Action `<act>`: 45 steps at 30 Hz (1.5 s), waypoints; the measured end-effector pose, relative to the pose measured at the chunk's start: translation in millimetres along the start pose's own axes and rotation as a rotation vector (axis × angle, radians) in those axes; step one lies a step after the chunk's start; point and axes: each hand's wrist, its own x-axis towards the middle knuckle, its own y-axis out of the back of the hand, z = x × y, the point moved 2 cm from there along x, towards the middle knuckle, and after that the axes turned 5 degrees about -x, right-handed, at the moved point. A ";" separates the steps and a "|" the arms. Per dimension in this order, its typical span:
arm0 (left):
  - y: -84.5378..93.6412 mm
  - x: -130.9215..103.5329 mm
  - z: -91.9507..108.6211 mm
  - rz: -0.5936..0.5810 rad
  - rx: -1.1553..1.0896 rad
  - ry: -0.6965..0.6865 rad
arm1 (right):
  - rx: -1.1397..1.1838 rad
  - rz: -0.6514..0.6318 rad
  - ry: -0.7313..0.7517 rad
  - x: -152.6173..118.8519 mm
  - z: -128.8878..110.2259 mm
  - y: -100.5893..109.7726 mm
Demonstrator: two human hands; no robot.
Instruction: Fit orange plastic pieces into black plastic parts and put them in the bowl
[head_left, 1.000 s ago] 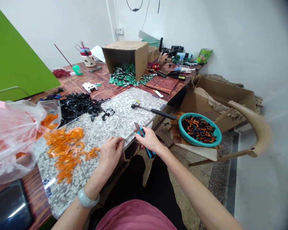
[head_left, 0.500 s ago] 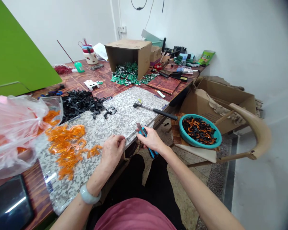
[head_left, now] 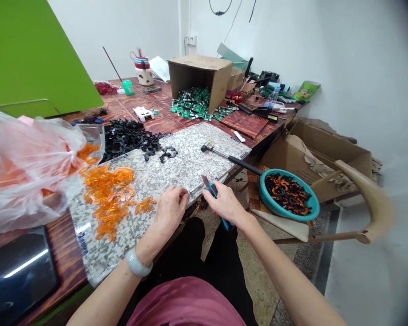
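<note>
My left hand [head_left: 172, 204] is closed in a pinch at the near edge of a speckled grey-white slab [head_left: 183, 170]. From its fingertips a thin glossy strip that looks like clear plastic film [head_left: 194, 188] runs along the edge. My right hand [head_left: 223, 203] is wrapped around a blue-and-black utility knife [head_left: 211, 189]. The knife's bare blade points up and away, just over the slab's edge. To the left of my hands, orange translucent plastic parts [head_left: 110, 199] lie heaped on the slab. A hammer [head_left: 221, 153] rests beyond the knife, its black handle jutting past the edge.
Black plastic parts [head_left: 125, 138] are piled behind the orange ones, beside a clear bag [head_left: 30, 158]. A cardboard box [head_left: 221, 86] spills green circuit boards [head_left: 193, 102]. On the right, a teal basin [head_left: 262, 197] of black and orange parts sits on a chair [head_left: 363, 190]. A phone [head_left: 25, 271] lies at front left.
The camera view has swung left, so everything appears shifted to the right. Both hands keep nearly the same places at the slab's edge, the knife still in my right hand.
</note>
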 end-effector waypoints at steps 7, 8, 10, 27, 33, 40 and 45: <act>-1.6 -1.5 -0.6 0.012 -0.010 0.000 | -0.285 -0.187 -0.014 -17.7 -24.9 -10.3; -1.9 -1.7 -0.8 0.015 -0.011 0.000 | -0.318 -0.203 -0.024 -18.0 -26.8 -10.9; -2.3 -1.9 -1.1 0.017 -0.013 -0.001 | -0.374 -0.222 -0.046 -18.0 -29.7 -11.0; 3.1 -10.4 -1.5 -0.050 -0.061 0.026 | -0.588 -0.303 -0.128 -15.8 -43.2 -16.1; 9.9 -22.0 -10.1 -0.072 -0.069 0.054 | -0.628 -0.343 -0.180 -13.6 -46.2 -19.6; 7.6 -21.1 -9.2 -0.081 -0.065 0.045 | -0.632 -0.351 -0.185 -2.7 -51.3 -22.4; 5.6 -18.0 -8.6 -0.050 0.016 0.048 | -0.574 -0.289 -0.152 -5.7 -50.6 -21.7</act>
